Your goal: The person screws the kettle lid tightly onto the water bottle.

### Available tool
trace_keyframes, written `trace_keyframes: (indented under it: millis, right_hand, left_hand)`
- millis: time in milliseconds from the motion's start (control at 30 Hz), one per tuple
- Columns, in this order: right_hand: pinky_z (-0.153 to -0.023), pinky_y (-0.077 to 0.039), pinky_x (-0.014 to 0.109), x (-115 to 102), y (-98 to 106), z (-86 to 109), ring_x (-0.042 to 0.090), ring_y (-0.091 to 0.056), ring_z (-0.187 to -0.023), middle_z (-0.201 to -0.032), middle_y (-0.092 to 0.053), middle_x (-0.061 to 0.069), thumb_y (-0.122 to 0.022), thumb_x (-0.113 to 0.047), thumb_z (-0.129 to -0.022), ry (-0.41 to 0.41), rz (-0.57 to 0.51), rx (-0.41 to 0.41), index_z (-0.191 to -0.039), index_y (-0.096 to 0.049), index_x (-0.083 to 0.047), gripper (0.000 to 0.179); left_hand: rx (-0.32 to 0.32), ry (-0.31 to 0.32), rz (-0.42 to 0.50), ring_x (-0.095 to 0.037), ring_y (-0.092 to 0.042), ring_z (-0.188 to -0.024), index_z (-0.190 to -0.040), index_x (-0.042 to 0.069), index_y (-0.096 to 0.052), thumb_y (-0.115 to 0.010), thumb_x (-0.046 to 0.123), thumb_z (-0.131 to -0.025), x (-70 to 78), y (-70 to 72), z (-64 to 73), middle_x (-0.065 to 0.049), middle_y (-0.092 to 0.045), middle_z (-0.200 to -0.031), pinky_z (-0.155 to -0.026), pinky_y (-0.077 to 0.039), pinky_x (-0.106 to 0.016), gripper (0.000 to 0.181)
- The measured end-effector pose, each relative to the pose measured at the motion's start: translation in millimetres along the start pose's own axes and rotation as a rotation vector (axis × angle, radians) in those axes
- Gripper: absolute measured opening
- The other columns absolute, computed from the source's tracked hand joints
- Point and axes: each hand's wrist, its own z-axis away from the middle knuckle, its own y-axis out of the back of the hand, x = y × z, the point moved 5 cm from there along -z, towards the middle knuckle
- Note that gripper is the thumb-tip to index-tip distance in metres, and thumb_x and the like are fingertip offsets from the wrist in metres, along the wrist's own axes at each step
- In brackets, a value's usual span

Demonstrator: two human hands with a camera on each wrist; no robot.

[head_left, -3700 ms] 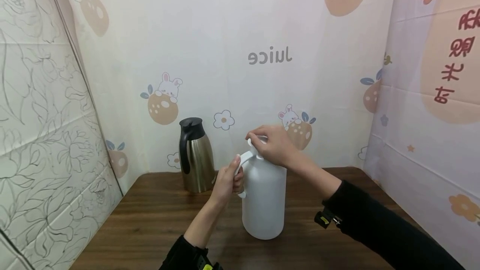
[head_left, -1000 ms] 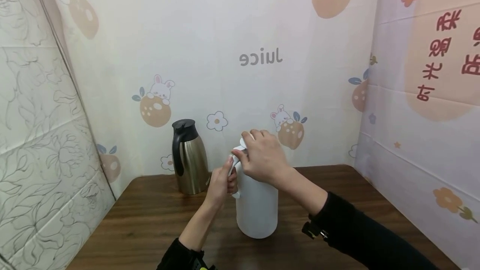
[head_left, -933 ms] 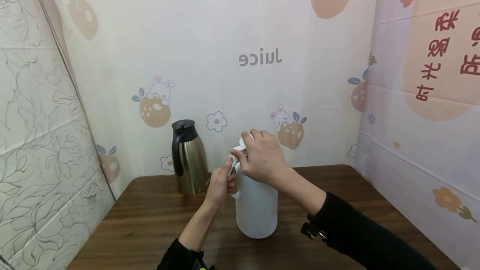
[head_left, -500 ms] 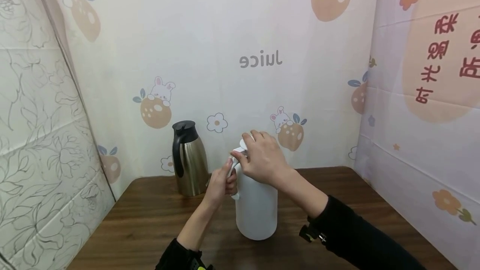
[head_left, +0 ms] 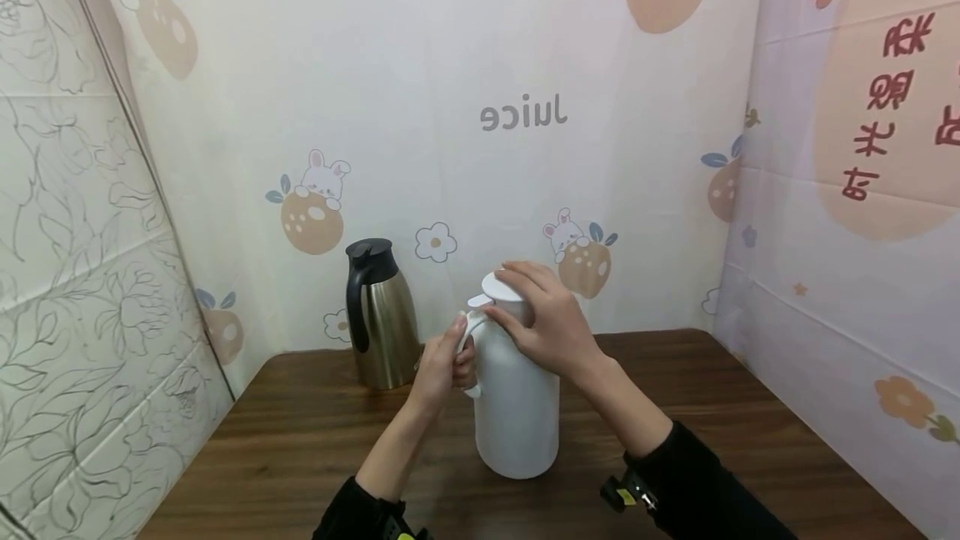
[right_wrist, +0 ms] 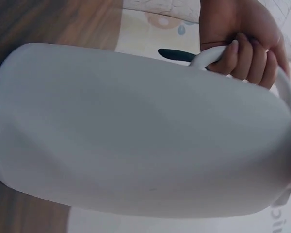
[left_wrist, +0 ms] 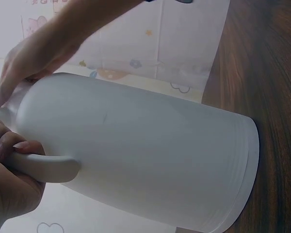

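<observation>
A white thermos jug (head_left: 517, 415) stands upright on the wooden table. My left hand (head_left: 442, 365) grips its curved handle (head_left: 474, 322), thumb on top; the left wrist view shows the fingers (left_wrist: 7, 141) wrapped round it. At the top, the round white lid (head_left: 498, 286) sits on the neck, its small lever (head_left: 480, 301) pointing left above the handle. My right hand (head_left: 555, 327) holds the lid from the right, thumb on the near side and fingers over the far side. In the right wrist view the jug's body (right_wrist: 136, 131) fills the middle.
Left of the white jug and farther back stands a steel thermos jug (head_left: 390, 332) with a black lid and handle. Patterned cloth (head_left: 375, 107) hangs behind the table (head_left: 300, 440) and along both sides.
My right hand has turned and shifted right on the lid, uncovering its white top and lever. Several seconds ago the lever stood upright under the fingers. My left hand keeps the handle.
</observation>
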Motion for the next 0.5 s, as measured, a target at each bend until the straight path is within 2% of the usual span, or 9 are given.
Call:
trace_keyframes:
  millis: [133, 367, 500]
  right_hand:
    - [-0.108, -0.051, 0.047, 4.4, 2.6, 11.1, 0.032, -0.059, -0.134, -0.141, -0.065, 0.013, -0.089, -0.017, -0.087, 0.037, -0.064, 0.070, -0.132, -0.070, -0.007, 0.050]
    - [-0.108, -0.051, 0.042, 5.8, 1.5, 21.0, 0.034, -0.060, -0.133, -0.141, -0.064, 0.014, -0.089, -0.011, -0.085, 0.049, -0.087, 0.154, -0.133, -0.069, -0.006, 0.053]
    - [-0.111, -0.049, 0.040, 6.1, -0.2, 24.6, 0.035, -0.059, -0.134, -0.141, -0.064, 0.015, -0.090, -0.011, -0.083, 0.052, -0.084, 0.192, -0.134, -0.069, -0.006, 0.055]
  left_hand:
    - [0.009, 0.004, -0.006, -0.010, -0.026, -0.048, -0.069, 0.005, -0.030, -0.038, 0.049, -0.114, 0.4, 0.0, 0.6, 0.003, -0.029, -0.054, -0.048, -0.026, -0.025, 0.064]
    - [0.031, 0.009, -0.014, -0.019, -0.023, -0.050, -0.067, 0.011, -0.035, -0.042, 0.051, -0.112, 1.2, 1.6, 0.8, 0.005, -0.030, -0.054, -0.047, -0.025, -0.026, 0.061]
    - [0.010, 0.017, -0.032, -0.015, -0.026, -0.049, -0.069, 0.010, -0.036, -0.038, 0.052, -0.113, 0.3, 2.3, 0.1, 0.005, -0.031, -0.055, -0.049, -0.025, -0.025, 0.061]
